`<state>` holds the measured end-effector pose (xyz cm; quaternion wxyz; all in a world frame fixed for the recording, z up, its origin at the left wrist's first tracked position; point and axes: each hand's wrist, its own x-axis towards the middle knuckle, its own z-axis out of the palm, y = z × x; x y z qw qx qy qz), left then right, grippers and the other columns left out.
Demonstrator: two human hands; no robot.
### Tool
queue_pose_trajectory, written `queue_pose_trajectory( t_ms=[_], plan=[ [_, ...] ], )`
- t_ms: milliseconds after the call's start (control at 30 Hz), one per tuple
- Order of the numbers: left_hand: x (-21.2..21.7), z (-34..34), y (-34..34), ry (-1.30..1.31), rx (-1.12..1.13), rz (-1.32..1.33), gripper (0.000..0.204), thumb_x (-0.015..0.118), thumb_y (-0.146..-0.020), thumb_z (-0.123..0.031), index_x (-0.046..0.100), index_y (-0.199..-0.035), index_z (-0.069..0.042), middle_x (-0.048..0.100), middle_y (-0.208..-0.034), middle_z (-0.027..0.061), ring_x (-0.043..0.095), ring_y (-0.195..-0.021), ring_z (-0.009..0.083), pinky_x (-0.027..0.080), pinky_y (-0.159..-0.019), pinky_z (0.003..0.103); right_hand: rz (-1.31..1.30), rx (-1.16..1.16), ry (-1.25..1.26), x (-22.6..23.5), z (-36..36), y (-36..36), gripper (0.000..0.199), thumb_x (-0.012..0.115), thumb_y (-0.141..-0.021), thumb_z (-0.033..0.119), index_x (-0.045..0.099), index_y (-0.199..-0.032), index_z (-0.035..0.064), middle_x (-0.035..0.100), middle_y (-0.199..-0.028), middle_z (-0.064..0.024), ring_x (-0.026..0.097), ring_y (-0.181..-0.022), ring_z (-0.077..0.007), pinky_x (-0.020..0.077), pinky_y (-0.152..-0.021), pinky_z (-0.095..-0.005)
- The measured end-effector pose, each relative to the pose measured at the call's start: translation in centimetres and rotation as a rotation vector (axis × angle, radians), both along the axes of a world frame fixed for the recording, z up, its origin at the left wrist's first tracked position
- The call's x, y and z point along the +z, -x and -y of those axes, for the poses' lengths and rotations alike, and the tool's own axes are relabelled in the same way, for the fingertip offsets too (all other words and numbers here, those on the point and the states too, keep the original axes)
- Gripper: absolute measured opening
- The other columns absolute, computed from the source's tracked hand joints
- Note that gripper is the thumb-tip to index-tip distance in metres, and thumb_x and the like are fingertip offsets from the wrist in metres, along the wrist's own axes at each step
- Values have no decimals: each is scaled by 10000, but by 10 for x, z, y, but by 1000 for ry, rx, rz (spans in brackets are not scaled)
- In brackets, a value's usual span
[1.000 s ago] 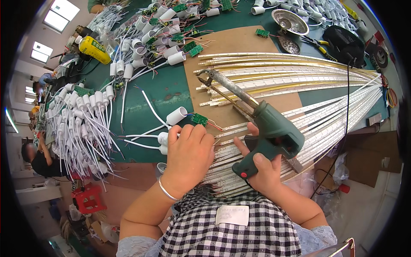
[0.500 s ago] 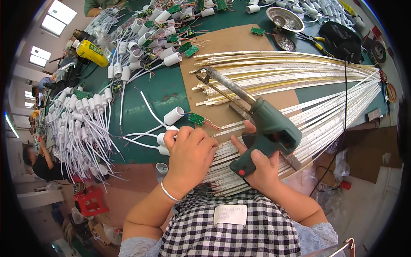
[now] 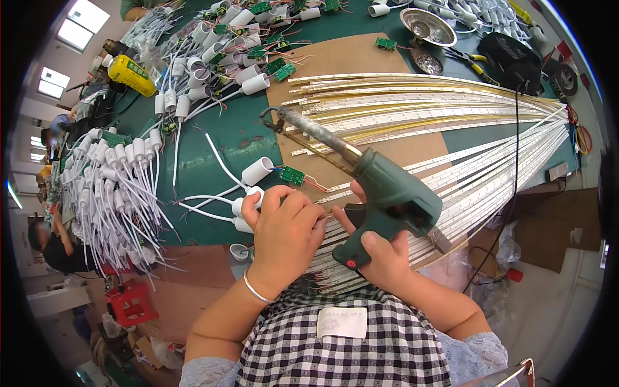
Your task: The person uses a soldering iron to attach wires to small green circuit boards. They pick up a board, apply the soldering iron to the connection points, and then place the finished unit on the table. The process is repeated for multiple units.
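A green plastic soldering gun [image 3: 387, 206] with a long metal barrel is gripped by the right hand [image 3: 380, 255], fingers wrapped round its handle. A white cylindrical socket [image 3: 248, 200] is pinched by the curled fingers of the left hand [image 3: 287, 235] near the green tabletop's [image 3: 213, 148] front edge, beside pale LED strips [image 3: 451, 129] on brown board [image 3: 348, 58].

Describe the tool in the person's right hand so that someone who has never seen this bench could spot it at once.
Start at the brown board on the green table, where long white and yellow strips fan out. Near the board's front edge the right hand grips a dark green soldering gun. It is the only pistol-shaped tool there, with a long grey metal barrel pointing up-left and a red button on its handle.
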<state>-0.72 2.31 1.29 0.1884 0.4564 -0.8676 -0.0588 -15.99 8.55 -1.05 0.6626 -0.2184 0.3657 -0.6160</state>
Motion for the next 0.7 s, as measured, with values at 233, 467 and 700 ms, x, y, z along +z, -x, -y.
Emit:
queue_pose_trajectory(
  t_ms=[233,467,700],
  plan=[
    [-1,1,1,-8,18,-3,132,709,-688,-143,613,-774,-173,548,-842,-44,482,-982,221,229,-893,461,-16,-65,23,3,-2,7,701,615,-820,177,239,-1408,124,293,-1426,-107,224,-1374,-232,303,-1064,-568],
    [-2,2,4,-23,30,10,150,703,-648,-118,608,-746,-179,553,-839,-50,487,-1002,223,233,-892,471,-54,-47,39,-1,-3,8,689,600,-826,158,237,-1411,146,274,-1439,-89,213,-1379,-232,305,-1065,-566],
    [-2,3,4,-9,19,18,132,707,-644,-125,612,-720,-174,554,-839,-50,497,-993,220,234,-904,477,-36,-57,-30,3,-7,10,726,624,-810,200,229,-1415,132,303,-1420,-108,284,-1342,-253,338,-1044,-564]
  ],
)
